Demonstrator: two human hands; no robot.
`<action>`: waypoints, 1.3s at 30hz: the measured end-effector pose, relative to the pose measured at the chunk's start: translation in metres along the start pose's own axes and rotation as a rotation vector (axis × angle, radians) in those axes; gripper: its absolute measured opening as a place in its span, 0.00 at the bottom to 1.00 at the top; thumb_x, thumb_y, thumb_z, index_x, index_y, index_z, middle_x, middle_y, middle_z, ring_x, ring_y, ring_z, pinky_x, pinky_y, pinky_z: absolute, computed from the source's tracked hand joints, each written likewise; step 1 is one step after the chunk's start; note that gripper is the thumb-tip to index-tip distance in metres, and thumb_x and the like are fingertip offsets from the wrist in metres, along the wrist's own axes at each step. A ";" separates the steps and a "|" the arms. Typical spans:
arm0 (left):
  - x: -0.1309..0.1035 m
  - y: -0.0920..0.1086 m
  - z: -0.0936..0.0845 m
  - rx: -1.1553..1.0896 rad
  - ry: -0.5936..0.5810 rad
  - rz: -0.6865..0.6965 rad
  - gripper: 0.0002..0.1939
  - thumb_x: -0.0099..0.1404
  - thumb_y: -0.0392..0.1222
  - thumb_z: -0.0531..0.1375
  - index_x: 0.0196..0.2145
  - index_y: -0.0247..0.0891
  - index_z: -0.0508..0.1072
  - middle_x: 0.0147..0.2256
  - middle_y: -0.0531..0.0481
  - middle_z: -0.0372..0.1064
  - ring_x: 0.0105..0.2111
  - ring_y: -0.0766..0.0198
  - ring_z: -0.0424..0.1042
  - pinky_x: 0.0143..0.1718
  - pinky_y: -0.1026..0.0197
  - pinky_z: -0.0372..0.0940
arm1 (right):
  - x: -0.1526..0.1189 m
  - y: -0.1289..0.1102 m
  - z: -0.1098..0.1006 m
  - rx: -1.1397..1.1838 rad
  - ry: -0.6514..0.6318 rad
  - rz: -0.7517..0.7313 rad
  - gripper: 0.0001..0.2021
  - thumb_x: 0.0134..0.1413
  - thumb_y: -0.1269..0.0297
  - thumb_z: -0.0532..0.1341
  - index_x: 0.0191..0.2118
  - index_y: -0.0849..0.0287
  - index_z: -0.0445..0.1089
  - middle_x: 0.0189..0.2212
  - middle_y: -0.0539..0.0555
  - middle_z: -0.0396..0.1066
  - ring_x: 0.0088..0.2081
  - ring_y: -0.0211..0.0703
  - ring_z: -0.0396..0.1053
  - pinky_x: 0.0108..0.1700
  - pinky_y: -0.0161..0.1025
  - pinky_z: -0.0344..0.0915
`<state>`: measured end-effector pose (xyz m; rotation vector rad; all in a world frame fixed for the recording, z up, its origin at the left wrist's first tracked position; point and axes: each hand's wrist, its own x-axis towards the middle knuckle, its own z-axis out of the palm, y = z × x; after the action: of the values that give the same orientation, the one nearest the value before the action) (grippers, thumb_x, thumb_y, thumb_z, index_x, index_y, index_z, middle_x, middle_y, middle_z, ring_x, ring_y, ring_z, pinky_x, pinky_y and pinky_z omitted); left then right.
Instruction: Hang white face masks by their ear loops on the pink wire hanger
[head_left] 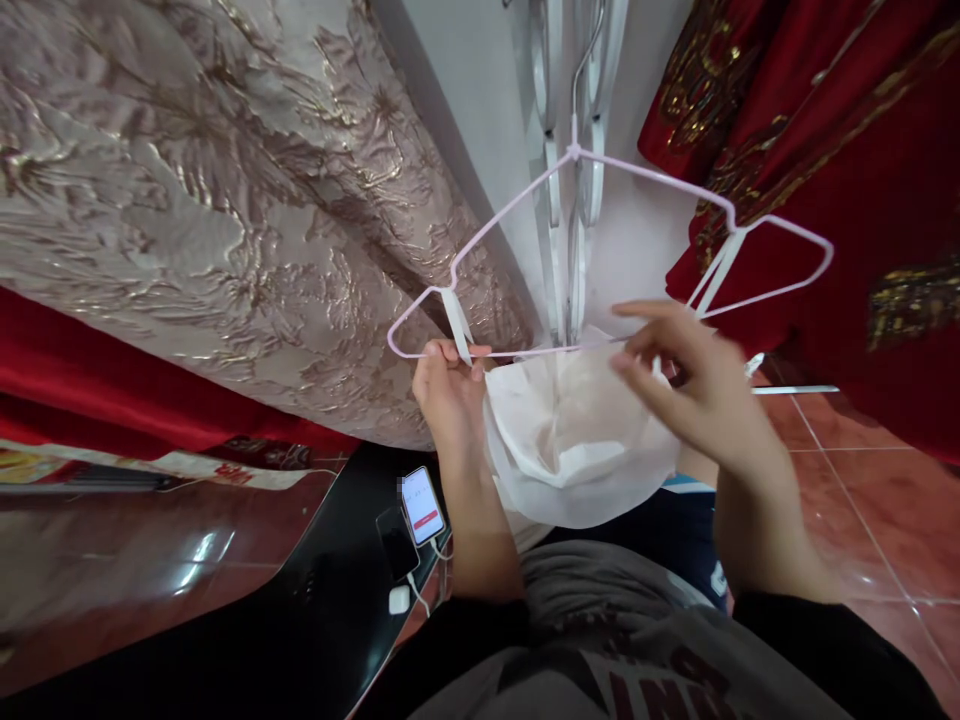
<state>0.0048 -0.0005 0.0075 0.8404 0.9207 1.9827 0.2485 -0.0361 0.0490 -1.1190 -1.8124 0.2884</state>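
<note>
Red floor tiles (862, 480) gleam below you, with a pale gold-patterned curtain (225, 200) at your left and red embroidered cloth (862, 150) at your right. Your left hand (448, 395) is closed around the bottom bar of a pink wire hanger (600, 250) by a white strap. Your right hand (690, 385) hovers at the bar, fingers loosely spread. White fabric (577, 440) sags beneath the hanger, between your hands. A lit phone (421, 505) lies on a black surface (322, 620).

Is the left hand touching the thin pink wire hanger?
Touching. In the head view the left hand curls its fingers around the bottom bar of the thin pink wire hanger, beside a white strap.
</note>
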 end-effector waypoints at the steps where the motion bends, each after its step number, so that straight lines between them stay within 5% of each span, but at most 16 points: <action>1: -0.001 -0.001 -0.002 0.008 -0.023 -0.004 0.24 0.74 0.58 0.70 0.30 0.40 0.68 0.30 0.49 0.78 0.24 0.67 0.72 0.30 0.63 0.66 | -0.006 0.001 0.006 0.037 -0.178 0.090 0.22 0.68 0.60 0.67 0.65 0.49 0.71 0.30 0.46 0.77 0.28 0.41 0.72 0.33 0.42 0.69; 3: -0.003 -0.001 -0.009 0.033 -0.081 -0.036 0.22 0.70 0.60 0.73 0.35 0.40 0.74 0.35 0.46 0.82 0.27 0.66 0.74 0.35 0.61 0.71 | -0.015 0.004 0.017 0.079 -0.331 0.198 0.31 0.68 0.59 0.67 0.73 0.50 0.62 0.27 0.43 0.73 0.26 0.40 0.70 0.30 0.40 0.66; 8: -0.004 0.019 -0.041 0.192 -0.278 -0.207 0.19 0.66 0.58 0.76 0.42 0.39 0.86 0.35 0.43 0.84 0.36 0.56 0.83 0.45 0.55 0.78 | -0.025 0.017 0.037 0.176 -0.177 0.273 0.32 0.68 0.60 0.67 0.73 0.48 0.57 0.28 0.42 0.69 0.27 0.42 0.71 0.31 0.41 0.65; 16: 0.004 0.071 -0.062 0.316 -0.356 -0.228 0.26 0.68 0.65 0.72 0.38 0.35 0.88 0.32 0.35 0.84 0.31 0.55 0.81 0.25 0.61 0.68 | -0.026 0.014 0.042 0.218 -0.171 0.293 0.29 0.68 0.61 0.66 0.70 0.45 0.59 0.30 0.43 0.70 0.28 0.41 0.70 0.33 0.42 0.66; 24: 0.001 0.063 -0.081 0.205 -0.648 -0.170 0.37 0.63 0.69 0.72 0.58 0.39 0.86 0.51 0.26 0.84 0.50 0.35 0.85 0.34 0.50 0.77 | -0.027 0.016 0.045 0.245 -0.155 0.324 0.30 0.68 0.62 0.66 0.70 0.46 0.58 0.29 0.42 0.68 0.28 0.41 0.69 0.33 0.42 0.65; 26: 0.003 0.058 -0.076 0.079 -0.615 -0.103 0.40 0.64 0.72 0.71 0.63 0.43 0.82 0.55 0.29 0.83 0.56 0.35 0.83 0.38 0.50 0.78 | -0.027 0.017 0.048 0.272 -0.147 0.324 0.29 0.69 0.62 0.65 0.70 0.45 0.58 0.30 0.43 0.68 0.28 0.41 0.69 0.32 0.42 0.65; 30: 0.013 0.059 -0.056 -0.144 -0.371 0.158 0.41 0.66 0.83 0.59 0.61 0.52 0.80 0.64 0.41 0.79 0.70 0.43 0.72 0.51 0.56 0.76 | -0.028 0.017 0.048 0.316 -0.178 0.340 0.29 0.69 0.62 0.66 0.70 0.44 0.57 0.30 0.44 0.68 0.29 0.41 0.68 0.33 0.42 0.67; 34: 0.015 0.060 -0.056 -0.061 -0.149 0.245 0.23 0.81 0.64 0.54 0.55 0.53 0.82 0.67 0.53 0.77 0.79 0.52 0.60 0.71 0.50 0.65 | -0.028 0.019 0.044 0.321 -0.201 0.348 0.30 0.69 0.62 0.66 0.71 0.43 0.57 0.30 0.44 0.69 0.29 0.41 0.69 0.33 0.42 0.66; 37: 0.009 0.047 -0.058 0.011 -0.049 0.122 0.17 0.77 0.54 0.62 0.55 0.49 0.85 0.65 0.51 0.79 0.72 0.52 0.70 0.63 0.53 0.72 | -0.028 0.019 0.048 0.339 -0.240 0.312 0.31 0.70 0.63 0.66 0.72 0.42 0.57 0.31 0.44 0.69 0.29 0.41 0.68 0.33 0.42 0.66; 39: 0.002 0.035 -0.051 0.040 -0.094 0.001 0.21 0.73 0.57 0.68 0.57 0.44 0.85 0.62 0.42 0.82 0.63 0.51 0.79 0.51 0.58 0.76 | -0.028 0.016 0.055 0.368 -0.282 0.288 0.33 0.70 0.63 0.66 0.74 0.42 0.55 0.31 0.44 0.69 0.29 0.41 0.69 0.33 0.42 0.68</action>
<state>-0.0500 -0.0294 0.0104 0.9484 0.9078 1.9146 0.2167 -0.0350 -0.0063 -1.1112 -1.7380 0.9514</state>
